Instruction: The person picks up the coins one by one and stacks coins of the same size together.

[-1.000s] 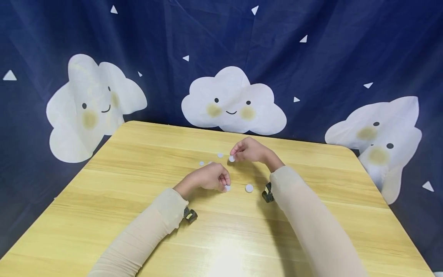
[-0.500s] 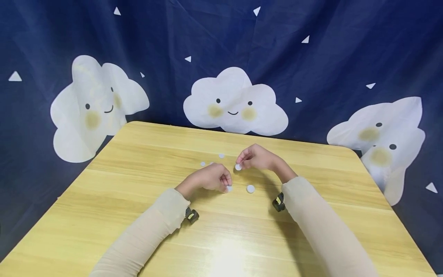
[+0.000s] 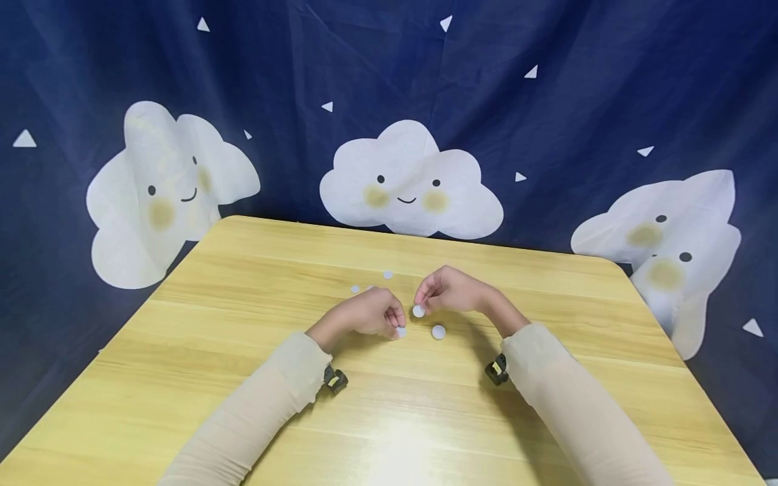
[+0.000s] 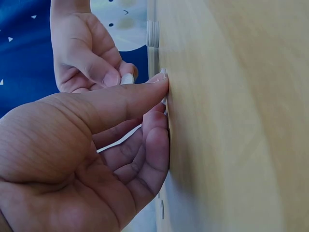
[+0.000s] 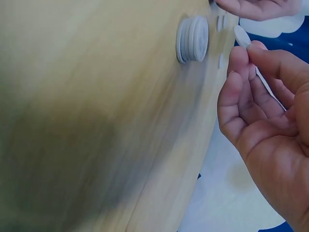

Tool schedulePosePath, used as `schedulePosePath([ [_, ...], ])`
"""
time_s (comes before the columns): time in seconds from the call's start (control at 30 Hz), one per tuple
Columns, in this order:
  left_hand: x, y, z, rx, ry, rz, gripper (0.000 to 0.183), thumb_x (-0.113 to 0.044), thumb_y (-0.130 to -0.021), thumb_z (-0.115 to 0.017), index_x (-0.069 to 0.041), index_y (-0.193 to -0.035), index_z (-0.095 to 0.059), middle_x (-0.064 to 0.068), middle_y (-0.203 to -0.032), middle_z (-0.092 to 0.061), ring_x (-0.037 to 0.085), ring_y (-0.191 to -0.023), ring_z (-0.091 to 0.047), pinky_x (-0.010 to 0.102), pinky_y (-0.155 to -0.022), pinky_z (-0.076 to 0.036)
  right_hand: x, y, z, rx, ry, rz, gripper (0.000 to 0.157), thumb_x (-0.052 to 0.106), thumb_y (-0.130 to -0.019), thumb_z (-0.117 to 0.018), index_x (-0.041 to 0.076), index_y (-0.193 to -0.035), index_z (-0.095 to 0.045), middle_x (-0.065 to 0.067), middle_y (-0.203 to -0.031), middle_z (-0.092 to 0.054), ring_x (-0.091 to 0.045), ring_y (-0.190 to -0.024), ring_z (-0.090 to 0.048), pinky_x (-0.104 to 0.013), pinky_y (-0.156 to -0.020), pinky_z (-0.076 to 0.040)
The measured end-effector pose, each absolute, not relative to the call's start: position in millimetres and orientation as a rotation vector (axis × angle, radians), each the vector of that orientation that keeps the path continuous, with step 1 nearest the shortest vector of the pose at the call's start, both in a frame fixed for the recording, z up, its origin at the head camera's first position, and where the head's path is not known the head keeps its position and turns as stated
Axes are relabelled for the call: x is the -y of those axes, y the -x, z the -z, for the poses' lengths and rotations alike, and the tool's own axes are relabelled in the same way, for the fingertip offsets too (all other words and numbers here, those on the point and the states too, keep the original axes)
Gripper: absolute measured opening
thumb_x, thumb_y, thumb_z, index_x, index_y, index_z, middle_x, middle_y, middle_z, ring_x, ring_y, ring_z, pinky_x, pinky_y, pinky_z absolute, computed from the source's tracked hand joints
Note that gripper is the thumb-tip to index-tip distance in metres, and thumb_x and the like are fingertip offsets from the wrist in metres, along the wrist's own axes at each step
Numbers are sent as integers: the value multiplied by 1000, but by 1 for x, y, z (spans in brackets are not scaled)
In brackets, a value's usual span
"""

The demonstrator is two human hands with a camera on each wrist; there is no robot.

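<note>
My left hand [image 3: 365, 312] rests low on the wooden table and pinches a small white disc [image 3: 400, 332] at the tabletop. Between the thumb and fingertips of my right hand [image 3: 456, 291] is another white disc [image 3: 419, 311], held tilted above the table, as the right wrist view also shows. Just below and right of it in the head view stands a short stack of white discs [image 3: 438, 332]. In the right wrist view this stack [image 5: 192, 39] shows several layers, slightly uneven. It touches neither hand.
Loose white discs lie flat beyond my left hand, one disc [image 3: 387, 275] farther back and another disc [image 3: 355, 289] to the left. A third disc is partly hidden behind that hand. A dark blue curtain [image 3: 279, 169] with cloud prints hangs behind the table [image 3: 273, 243].
My right hand has come nearer the front of the table with its disc, and now hovers close to the stack and my left hand. The left hand has stayed in place.
</note>
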State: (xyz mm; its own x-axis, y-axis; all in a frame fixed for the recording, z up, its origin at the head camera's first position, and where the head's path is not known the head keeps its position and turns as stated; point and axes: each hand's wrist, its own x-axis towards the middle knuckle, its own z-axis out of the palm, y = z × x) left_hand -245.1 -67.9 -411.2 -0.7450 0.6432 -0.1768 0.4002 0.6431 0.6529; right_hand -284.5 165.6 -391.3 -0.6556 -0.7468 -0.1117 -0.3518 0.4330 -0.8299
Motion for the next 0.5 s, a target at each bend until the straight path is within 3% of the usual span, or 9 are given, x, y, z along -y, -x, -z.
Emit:
schedulePosePath([
  [0.5,67,244,411,-2515,-759,-836,13,-11,-82,-87,-14,-86,-74,-5,-80,-67,12,-76,-60,25,-71,-52,-152,276,395,-2147,862,1074,14,-8,-84,-71,-6,-98,-74,-13,-89,-75,-13,-76,-67,-25,-71,-55],
])
